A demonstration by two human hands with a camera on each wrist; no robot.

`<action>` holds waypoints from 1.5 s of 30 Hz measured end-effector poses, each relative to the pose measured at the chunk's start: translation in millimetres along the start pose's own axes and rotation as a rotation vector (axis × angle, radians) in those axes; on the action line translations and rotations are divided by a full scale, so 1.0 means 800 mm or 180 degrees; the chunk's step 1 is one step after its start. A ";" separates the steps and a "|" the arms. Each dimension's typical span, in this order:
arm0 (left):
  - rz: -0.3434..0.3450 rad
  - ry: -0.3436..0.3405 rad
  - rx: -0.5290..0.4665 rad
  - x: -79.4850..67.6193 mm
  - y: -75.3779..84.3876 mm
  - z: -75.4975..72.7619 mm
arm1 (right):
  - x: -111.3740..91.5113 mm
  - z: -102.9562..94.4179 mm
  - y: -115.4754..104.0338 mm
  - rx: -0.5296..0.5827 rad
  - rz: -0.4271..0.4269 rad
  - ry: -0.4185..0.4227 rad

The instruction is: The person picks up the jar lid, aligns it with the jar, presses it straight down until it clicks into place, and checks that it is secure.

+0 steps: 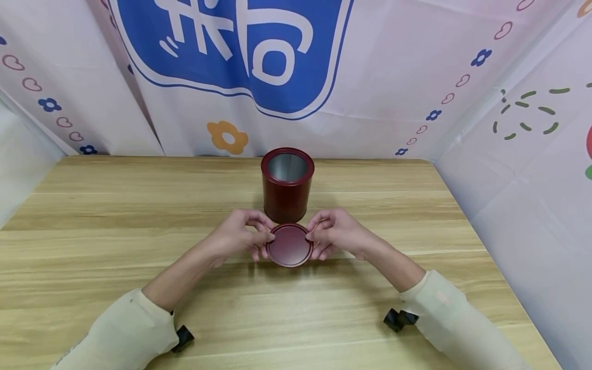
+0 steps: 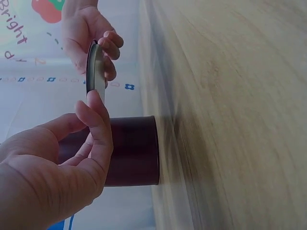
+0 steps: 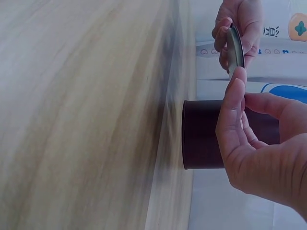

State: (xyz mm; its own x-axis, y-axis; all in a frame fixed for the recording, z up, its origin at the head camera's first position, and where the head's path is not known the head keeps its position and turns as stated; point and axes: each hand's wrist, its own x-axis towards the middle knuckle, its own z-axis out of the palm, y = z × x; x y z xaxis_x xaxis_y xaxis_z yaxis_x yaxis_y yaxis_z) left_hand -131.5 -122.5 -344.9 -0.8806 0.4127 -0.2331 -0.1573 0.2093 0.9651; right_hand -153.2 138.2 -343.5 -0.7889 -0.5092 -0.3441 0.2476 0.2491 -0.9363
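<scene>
A round dark red lid (image 1: 290, 245) is held between the two hands, raised off the table in front of the can. The left hand (image 1: 247, 234) pinches its left rim between thumb and fingers, and the right hand (image 1: 336, 234) pinches the right rim the same way. Just behind the lid stands a dark red metal can (image 1: 287, 198), upright with its top uncovered and its silvery inside showing. Seen edge-on in the left wrist view, the lid (image 2: 98, 72) has a pale underside. The right wrist view shows the can (image 3: 204, 134) behind the fingers, partly hidden.
The wooden table (image 1: 115, 216) runs back to a white printed cloth (image 1: 370, 92) hanging behind it. Another white cloth (image 1: 518, 174) borders the right side. Black wrist devices (image 1: 183, 339) sit by both sleeves.
</scene>
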 end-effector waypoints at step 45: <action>0.0007 0.0085 -0.0271 0.002 0.020 -0.007 | -0.004 -0.011 -0.025 0.0128 -0.0232 -0.0051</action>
State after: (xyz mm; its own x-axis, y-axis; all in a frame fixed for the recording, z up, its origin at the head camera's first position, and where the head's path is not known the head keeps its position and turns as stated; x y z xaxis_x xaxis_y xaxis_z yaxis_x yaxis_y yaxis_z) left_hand -138.2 -123.4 -329.0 -0.8924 0.3891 -0.2287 -0.1918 0.1318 0.9725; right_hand -160.3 141.9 -323.2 -0.7966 -0.5380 -0.2756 0.2124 0.1778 -0.9609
